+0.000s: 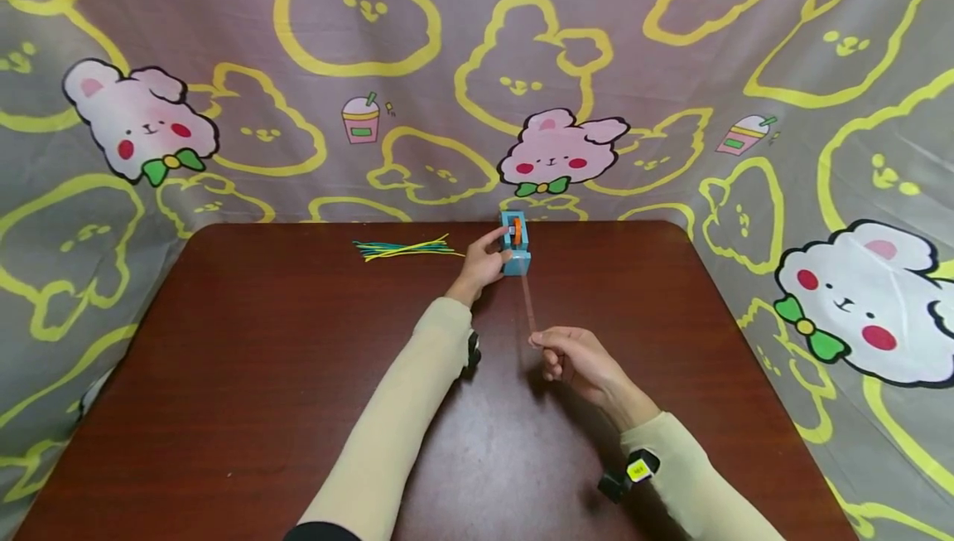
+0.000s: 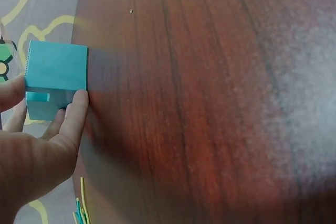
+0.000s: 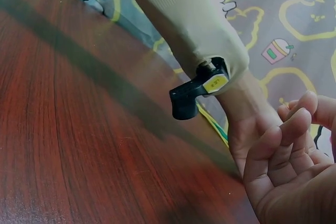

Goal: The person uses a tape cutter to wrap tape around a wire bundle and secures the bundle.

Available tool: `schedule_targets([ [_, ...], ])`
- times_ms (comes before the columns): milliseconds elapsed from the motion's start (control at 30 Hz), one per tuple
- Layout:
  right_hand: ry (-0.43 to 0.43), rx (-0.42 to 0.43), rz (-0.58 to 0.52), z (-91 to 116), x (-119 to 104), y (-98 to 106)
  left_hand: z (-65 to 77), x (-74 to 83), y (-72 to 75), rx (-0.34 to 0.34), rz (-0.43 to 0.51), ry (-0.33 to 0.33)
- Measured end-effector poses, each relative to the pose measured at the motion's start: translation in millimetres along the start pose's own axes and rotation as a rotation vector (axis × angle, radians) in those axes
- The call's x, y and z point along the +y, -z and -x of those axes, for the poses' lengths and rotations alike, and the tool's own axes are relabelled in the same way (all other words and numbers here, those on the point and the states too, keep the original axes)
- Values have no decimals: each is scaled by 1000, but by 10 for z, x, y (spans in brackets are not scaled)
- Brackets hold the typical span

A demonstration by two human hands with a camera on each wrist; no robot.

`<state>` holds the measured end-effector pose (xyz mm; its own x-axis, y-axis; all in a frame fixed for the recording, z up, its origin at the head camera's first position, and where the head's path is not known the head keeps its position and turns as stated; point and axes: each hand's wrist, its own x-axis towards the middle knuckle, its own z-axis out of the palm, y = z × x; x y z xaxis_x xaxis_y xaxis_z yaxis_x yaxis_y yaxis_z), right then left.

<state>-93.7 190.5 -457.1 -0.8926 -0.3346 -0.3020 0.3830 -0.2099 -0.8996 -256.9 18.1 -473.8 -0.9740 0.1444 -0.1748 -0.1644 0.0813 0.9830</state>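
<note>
A blue tape dispenser with an orange wheel stands at the table's far edge. My left hand grips it from the left side; in the left wrist view, thumb and fingers lie on either side of the blue dispenser body. From its front, a strip of clear tape stretches toward me. Its free end is pinched between thumb and forefinger of my right hand, above the table. In the right wrist view, my right hand has its other fingers curled, and the tape is hard to make out.
A loose bundle of yellow and green thin sticks or ties lies left of the dispenser on the dark wooden table. Behind the table hangs a patterned cloth, close to the dispenser. Each wrist wears a small black camera.
</note>
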Motion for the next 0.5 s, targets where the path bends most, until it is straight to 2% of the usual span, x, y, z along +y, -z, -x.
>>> schedule_targets([
  [267,6,-7,-4,-15,-9,-8,0,1,79,-18,-207,-81],
  [367,3,-12,2,-16,-9,-8,21,30,137,-41,-230,-103],
  [500,-2,-6,9,-21,-9,-5,27,52,244,-76,-214,-136],
])
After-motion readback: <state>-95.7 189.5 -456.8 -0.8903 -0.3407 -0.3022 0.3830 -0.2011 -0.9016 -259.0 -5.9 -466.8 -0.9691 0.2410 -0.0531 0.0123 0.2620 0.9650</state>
